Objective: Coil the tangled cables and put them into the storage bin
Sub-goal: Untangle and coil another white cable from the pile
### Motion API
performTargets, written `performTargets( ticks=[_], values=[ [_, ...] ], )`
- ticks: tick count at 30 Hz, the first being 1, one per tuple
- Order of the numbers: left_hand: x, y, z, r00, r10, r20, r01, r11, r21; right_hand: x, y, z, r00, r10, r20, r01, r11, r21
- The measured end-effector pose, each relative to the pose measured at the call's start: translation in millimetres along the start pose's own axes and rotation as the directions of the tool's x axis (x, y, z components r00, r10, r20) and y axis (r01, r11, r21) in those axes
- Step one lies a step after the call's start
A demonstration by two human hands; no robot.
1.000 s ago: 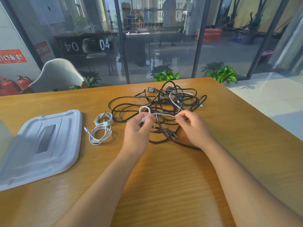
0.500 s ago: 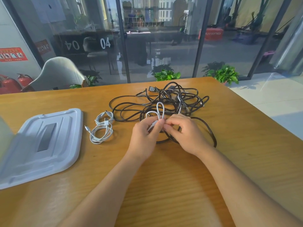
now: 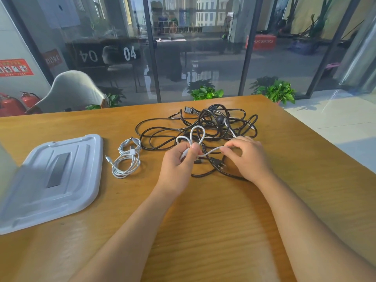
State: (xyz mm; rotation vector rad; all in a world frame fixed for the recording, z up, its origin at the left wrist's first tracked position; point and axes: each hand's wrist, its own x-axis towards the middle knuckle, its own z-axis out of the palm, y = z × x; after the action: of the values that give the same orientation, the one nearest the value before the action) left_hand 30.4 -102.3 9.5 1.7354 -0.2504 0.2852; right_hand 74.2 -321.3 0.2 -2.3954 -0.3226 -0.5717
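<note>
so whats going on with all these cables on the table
A person is coiling a white cable pulled from a tangle of black cables on a wooden table. The left hand pinches the loops gathered so far, and the right hand grips the next stretch of it. Two coiled white cables already lie beside a grey bin lid. None of the cables has visibly gone into a bin yet.

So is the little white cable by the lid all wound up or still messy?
Wound up. The small white cable lies in neat loops on the table beside the lid, apart from the black tangle.
</note>
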Motion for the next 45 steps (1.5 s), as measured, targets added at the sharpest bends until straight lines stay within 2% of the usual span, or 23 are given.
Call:
performTargets(
  ticks=[3,7,11,17,23,30,36,40,43,45],
  values=[
    [0,-3,4,1.0,0.028,0.005,-0.029,0.998,0.052,-2,-14,-1,0.996,-0.071,-0.059,0.075,0.996,0.055],
    [-2,-1,7,0.999,0.037,0.025,-0.037,0.999,-0.007,-9,-40,6,0.979,-0.202,-0.005,0.2,0.968,0.15],
    [-2,0,6,0.999,0.014,0.049,-0.018,0.996,0.086,-12,-47,6,0.985,-0.166,-0.037,0.17,0.953,0.251],
    [-2,-1,3,0.999,0.006,0.031,-0.014,0.966,0.258,-10,-31,5,0.981,-0.192,0.019,0.186,0.969,0.16],
    [-3,-2,4,1.0,0.006,-0.006,-0.005,0.986,0.168,-2,4,-5,0.993,-0.022,0.117,0.009,0.995,0.104],
    [3,-6,-3,0.997,-0.026,-0.074,0.031,0.998,0.058,-6,-16,0,0.992,-0.088,0.091,0.076,0.989,0.128],
    [2,-1,1,1.0,0.014,0.019,-0.013,0.999,-0.033,-15,-46,12,0.954,-0.258,0.152,0.226,0.954,0.198],
    [0,1,3,0.992,0.055,0.113,-0.053,0.998,-0.025,-18,-47,17,0.949,-0.239,0.203,0.198,0.959,0.202],
    [-1,3,6,0.994,0.042,0.097,-0.041,0.999,-0.012,-18,-46,18,0.947,-0.233,0.223,0.175,0.952,0.251],
    [0,5,5,0.99,0.068,0.122,-0.064,0.997,-0.035,-16,-42,16,0.962,-0.198,0.186,0.146,0.955,0.26]
  ],
)
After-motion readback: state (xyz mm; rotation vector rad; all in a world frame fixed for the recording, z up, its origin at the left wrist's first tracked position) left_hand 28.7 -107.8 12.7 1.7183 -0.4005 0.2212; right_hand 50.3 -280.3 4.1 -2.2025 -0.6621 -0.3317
